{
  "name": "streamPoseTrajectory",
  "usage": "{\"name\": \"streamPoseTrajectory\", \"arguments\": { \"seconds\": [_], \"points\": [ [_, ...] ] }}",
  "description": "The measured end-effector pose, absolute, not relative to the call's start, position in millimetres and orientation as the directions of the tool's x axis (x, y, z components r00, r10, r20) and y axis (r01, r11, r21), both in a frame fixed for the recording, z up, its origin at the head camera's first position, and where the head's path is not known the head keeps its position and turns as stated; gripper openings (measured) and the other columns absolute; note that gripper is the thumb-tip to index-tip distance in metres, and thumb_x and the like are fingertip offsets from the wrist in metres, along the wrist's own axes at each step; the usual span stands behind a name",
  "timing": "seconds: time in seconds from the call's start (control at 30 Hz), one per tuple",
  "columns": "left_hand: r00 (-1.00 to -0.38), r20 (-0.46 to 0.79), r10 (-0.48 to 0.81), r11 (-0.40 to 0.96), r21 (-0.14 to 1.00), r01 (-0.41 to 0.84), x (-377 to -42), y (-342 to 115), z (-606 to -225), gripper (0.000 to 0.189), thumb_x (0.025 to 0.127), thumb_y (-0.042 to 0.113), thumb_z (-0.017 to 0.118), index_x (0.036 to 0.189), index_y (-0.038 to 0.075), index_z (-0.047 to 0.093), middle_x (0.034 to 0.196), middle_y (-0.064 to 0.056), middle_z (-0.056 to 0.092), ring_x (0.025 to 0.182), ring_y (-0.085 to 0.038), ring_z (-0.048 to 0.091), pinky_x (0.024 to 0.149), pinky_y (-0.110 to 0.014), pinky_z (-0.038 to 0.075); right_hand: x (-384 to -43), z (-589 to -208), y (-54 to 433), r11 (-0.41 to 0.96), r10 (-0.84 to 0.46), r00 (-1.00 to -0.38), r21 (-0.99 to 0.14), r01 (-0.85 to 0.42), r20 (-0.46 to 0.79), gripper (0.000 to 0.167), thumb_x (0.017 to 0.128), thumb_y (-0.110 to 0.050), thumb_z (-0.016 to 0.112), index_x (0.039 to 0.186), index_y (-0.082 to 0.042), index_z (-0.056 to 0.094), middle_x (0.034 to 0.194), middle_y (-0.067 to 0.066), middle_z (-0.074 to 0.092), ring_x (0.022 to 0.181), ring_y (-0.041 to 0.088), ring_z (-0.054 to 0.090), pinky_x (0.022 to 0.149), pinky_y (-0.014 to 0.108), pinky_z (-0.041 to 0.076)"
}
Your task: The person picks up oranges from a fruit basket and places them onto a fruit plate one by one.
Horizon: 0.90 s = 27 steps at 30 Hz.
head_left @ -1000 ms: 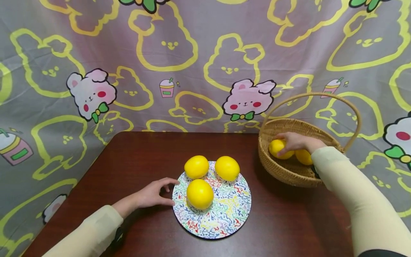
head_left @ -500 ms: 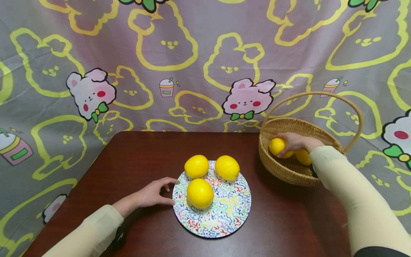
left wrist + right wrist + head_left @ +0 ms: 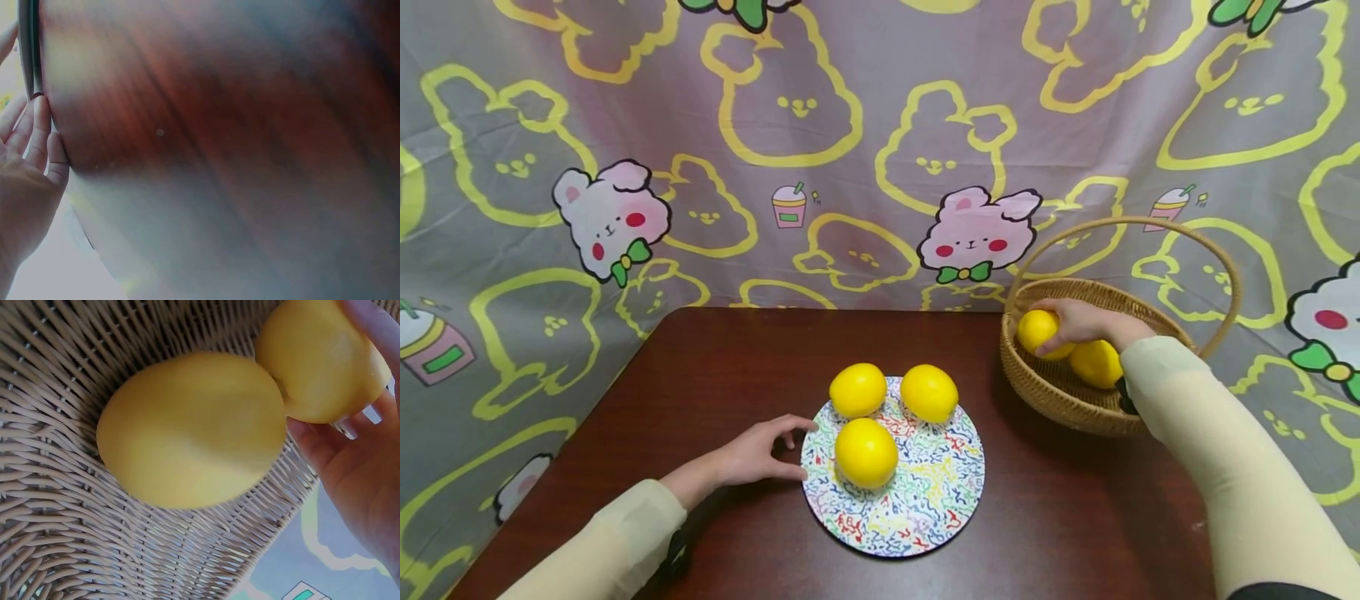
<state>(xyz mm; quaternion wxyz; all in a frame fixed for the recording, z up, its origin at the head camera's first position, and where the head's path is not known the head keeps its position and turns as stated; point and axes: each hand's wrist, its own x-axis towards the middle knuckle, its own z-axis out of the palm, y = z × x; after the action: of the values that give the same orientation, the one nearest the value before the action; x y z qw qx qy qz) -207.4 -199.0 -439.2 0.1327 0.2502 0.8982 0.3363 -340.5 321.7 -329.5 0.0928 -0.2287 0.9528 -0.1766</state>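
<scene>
Inside the wicker basket [image 3: 1037, 379], my right hand [image 3: 1086, 323] grips a yellow lemon [image 3: 1036, 331] at the basket's left side, with fingers over its top and thumb on the near side. A second lemon [image 3: 1096, 365] lies in the basket just below that hand; in the right wrist view this lemon [image 3: 194, 431] sits right against the held one. My left hand [image 3: 758, 452] rests at the left rim of a round, colourfully scribbled plate [image 3: 928, 500], its thumb and fingertips spread along the edge. Three lemons sit on the plate: back left [image 3: 858, 390], back right [image 3: 929, 393] and front left [image 3: 866, 453].
The dark brown wooden table [image 3: 737, 358] carries the plate in the middle and the basket at the right. A tall arched handle [image 3: 1120, 222] rises over the basket. Behind the table hangs a grey and pink curtain [image 3: 850, 83] with cartoon animals.
My right hand has shifted a little left and up with the lemon in its grip. More of the second lemon beneath it now shows. The left hand stays at the plate's rim.
</scene>
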Motion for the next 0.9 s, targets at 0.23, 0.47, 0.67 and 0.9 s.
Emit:
{"name": "streamPoseTrajectory", "arguments": {
  "seconds": [0.23, 0.47, 0.67, 0.9],
  "points": [
    [-0.841, -0.055, 0.538, 0.651, 0.661, 0.373, -207, -201, -440, 0.066, 0.078, 0.043, 0.08, 0.133, 0.017, 0.055, 0.116, 0.004, 0.057, 0.093, -0.016, 0.05, 0.078, -0.031, 0.043, -338, -320, 321, 0.824, -0.456, -0.887, -0.411, -0.39, -0.071, 0.08, 0.075, -0.029, 0.084, 0.135, 0.006, 0.044, 0.115, 0.025, 0.058, 0.093, 0.032, 0.058, 0.08, 0.047, 0.045],
    [-0.838, -0.079, 0.539, 0.647, 0.677, 0.352, -208, -200, -440, 0.066, 0.078, 0.04, 0.081, 0.134, 0.016, 0.054, 0.121, 0.003, 0.057, 0.094, -0.018, 0.049, 0.079, -0.034, 0.044, -330, -312, 320, 0.829, -0.429, -0.902, -0.422, -0.368, -0.057, 0.081, 0.075, -0.03, 0.084, 0.136, 0.004, 0.044, 0.117, 0.024, 0.056, 0.093, 0.032, 0.057, 0.08, 0.047, 0.045],
    [-0.84, -0.091, 0.535, 0.651, 0.679, 0.341, -209, -200, -439, 0.065, 0.078, 0.038, 0.081, 0.133, 0.017, 0.054, 0.12, 0.004, 0.056, 0.095, -0.019, 0.049, 0.08, -0.034, 0.044, -329, -306, 321, 0.833, -0.435, -0.897, -0.412, -0.369, -0.075, 0.081, 0.074, -0.033, 0.085, 0.136, 0.003, 0.045, 0.116, 0.023, 0.056, 0.092, 0.031, 0.056, 0.078, 0.046, 0.044],
    [-0.84, -0.094, 0.534, 0.649, 0.682, 0.336, -208, -199, -438, 0.065, 0.078, 0.037, 0.081, 0.133, 0.016, 0.054, 0.122, 0.002, 0.056, 0.095, -0.019, 0.049, 0.081, -0.037, 0.043, -327, -282, 319, 0.864, -0.408, -0.908, -0.36, -0.351, -0.092, 0.09, 0.075, -0.035, 0.084, 0.142, 0.005, 0.038, 0.124, 0.028, 0.053, 0.101, 0.036, 0.054, 0.084, 0.052, 0.042]
  ]
}}
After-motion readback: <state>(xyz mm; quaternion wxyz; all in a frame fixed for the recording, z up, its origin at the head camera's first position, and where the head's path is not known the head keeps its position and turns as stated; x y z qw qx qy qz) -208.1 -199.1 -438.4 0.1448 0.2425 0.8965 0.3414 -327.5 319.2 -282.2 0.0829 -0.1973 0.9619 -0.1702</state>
